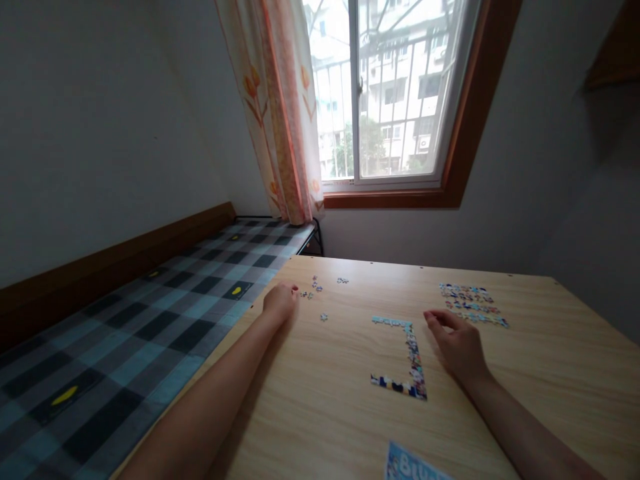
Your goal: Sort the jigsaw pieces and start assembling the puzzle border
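Observation:
My left hand [281,301] rests near the table's left edge with its fingers curled closed. What it holds, if anything, is hidden. Just beyond its fingertips lie several loose jigsaw pieces [318,288], and a single jigsaw piece [324,317] lies nearer me. My right hand [459,341] hovers right of a partly joined puzzle border [415,360], thumb and forefinger pinched; anything between them is too small to make out. The border has a top, right and bottom side, open to the left. Past my right hand, rows of jigsaw pieces [473,305] lie grouped.
The pale wooden table [320,413] carries everything. A blue printed sheet or box [413,465] lies at its near edge, partly out of view. A bed with a checked cover [165,320] adjoins on the left. Behind are a curtain [280,100] and a window [395,93].

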The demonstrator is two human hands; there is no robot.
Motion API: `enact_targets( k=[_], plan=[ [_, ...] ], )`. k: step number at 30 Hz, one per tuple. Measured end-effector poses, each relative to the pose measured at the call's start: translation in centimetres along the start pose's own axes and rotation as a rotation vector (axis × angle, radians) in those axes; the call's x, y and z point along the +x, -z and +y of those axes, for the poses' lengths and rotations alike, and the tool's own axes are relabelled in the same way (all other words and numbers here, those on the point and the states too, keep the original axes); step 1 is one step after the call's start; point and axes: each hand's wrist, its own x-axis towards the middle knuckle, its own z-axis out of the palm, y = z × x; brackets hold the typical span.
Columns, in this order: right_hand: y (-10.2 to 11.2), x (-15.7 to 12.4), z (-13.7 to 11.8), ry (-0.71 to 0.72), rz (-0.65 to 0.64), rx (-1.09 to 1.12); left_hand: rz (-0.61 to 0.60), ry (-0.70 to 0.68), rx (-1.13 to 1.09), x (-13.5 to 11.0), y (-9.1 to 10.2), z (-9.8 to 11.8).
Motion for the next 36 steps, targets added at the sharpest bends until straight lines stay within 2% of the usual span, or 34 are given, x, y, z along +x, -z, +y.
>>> enact_targets(
  k=[7, 12, 17, 25, 30, 36],
  plan=[
    [0.0, 0.1, 0.1, -0.017, -0.006, -0.005, -0.041, -0.064, -0.01, 0.2, -1.0, -0.2],
    [0.0, 0.1, 0.0, -0.024, 0.005, 0.002, -0.065, -0.117, -0.003, 0.2, -1.0, 0.0],
    [0.0, 0.1, 0.0, -0.035, 0.005, 0.0, -0.081, -0.108, -0.005, 0.4, -0.7, 0.0],
    [-0.1, 0.2, 0.1, -0.043, 0.014, 0.003, -0.086, -0.077, -0.012, 3.7, -1.1, 0.5],
    [-0.2, 0.3, 0.1, -0.071, 0.022, 0.019, -0.131, -0.137, 0.001, 5.5, -1.3, 1.9],
    [-0.2, 0.4, 0.0, -0.05, 0.027, 0.028, -0.177, -0.21, 0.045, 6.1, -1.5, 2.7]
  ],
)
